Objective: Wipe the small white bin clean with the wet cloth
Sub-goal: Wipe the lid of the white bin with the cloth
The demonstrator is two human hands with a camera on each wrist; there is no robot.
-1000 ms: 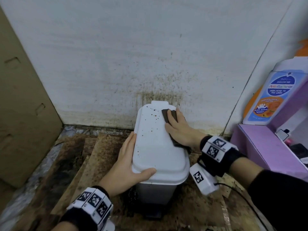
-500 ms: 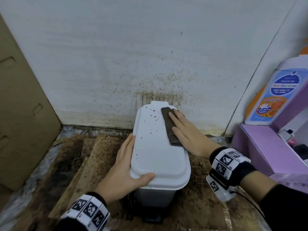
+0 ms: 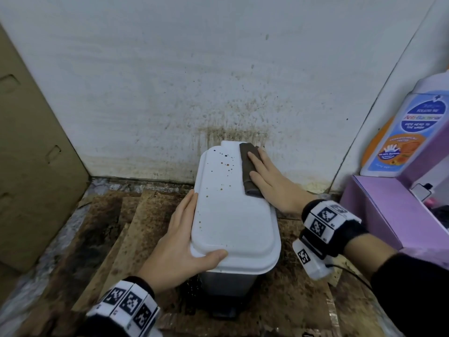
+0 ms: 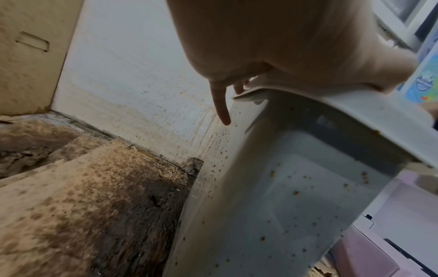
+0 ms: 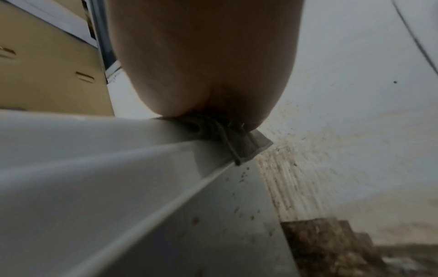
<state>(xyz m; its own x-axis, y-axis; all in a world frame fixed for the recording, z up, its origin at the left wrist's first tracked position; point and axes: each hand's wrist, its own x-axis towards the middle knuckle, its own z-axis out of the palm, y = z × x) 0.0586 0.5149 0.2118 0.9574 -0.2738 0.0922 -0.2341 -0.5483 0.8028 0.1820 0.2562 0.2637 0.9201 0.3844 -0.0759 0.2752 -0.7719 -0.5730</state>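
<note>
The small white bin [image 3: 230, 222] stands against the stained wall, its lid dotted with brown specks along the left and far part. A folded dark brown cloth [image 3: 247, 171] lies on the lid's far right edge. My right hand [image 3: 267, 178] presses flat on the cloth with straight fingers. My left hand [image 3: 179, 239] grips the lid's near left corner, thumb on top and fingers down the side. In the left wrist view the bin's speckled grey side [image 4: 296, 196] fills the right. In the right wrist view the cloth [image 5: 239, 142] shows under my palm at the lid's rim.
Soiled cardboard sheets [image 3: 116, 227] cover the floor around the bin. A brown cardboard box [image 3: 31, 166] leans at the left. At the right sit a purple box [image 3: 388, 210] and a large bottle [image 3: 408, 132] with a blue and orange label. The wall [image 3: 230, 122] behind is splattered.
My right hand has slid the cloth along the lid's right side toward the far edge by the wall and flattened out. The left hand keeps its hold on the lid.
</note>
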